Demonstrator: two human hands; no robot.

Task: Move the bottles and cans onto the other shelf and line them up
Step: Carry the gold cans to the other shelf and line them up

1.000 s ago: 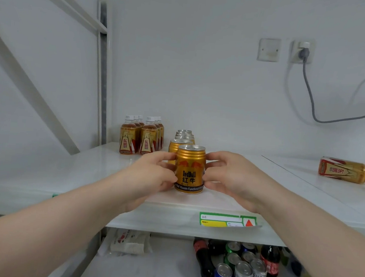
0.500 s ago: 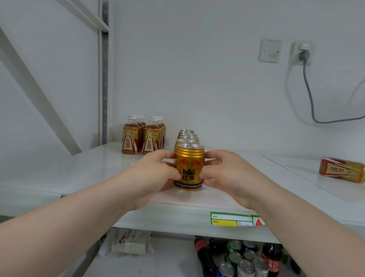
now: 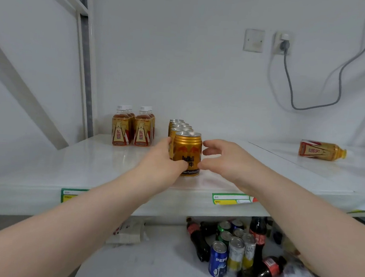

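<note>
At the centre of the frame, I set a gold Red Bull can point(image 3: 187, 153) at the front of the can row point(image 3: 179, 125) on the upper shelf point(image 3: 89, 164). My left hand point(image 3: 163, 158) wraps the can's left side, thumb pressed across the lower label. My right hand point(image 3: 221, 158) stands just beside its right side, fingers spread wide, and I cannot tell whether any fingertip touches the metal. The can is upright on the shelf, close against the can behind it, so I judge this placement nearly finished.

Already done, by the look of it: the file of gold cans runs back toward the wall, and to its left, toward the shelf's back corner, two short files of amber tea bottles point(image 3: 132, 128) stand upright with white caps.

Left to do: one amber bottle point(image 3: 321, 150) lies on its side at the right edge of the frame, well apart from the rows, and it needs standing up and lining in. On the lower shelf point(image 3: 146, 265), at the bottom right of the frame, a jumble waits: a blue Pepsi can point(image 3: 218, 258), silver and yellow cans point(image 3: 241, 251), green cans point(image 3: 224, 229) and dark cola bottles point(image 3: 198, 239), some of them lying down. I put the job at under halfway, with most of the mixed stock below not yet moved.
</note>
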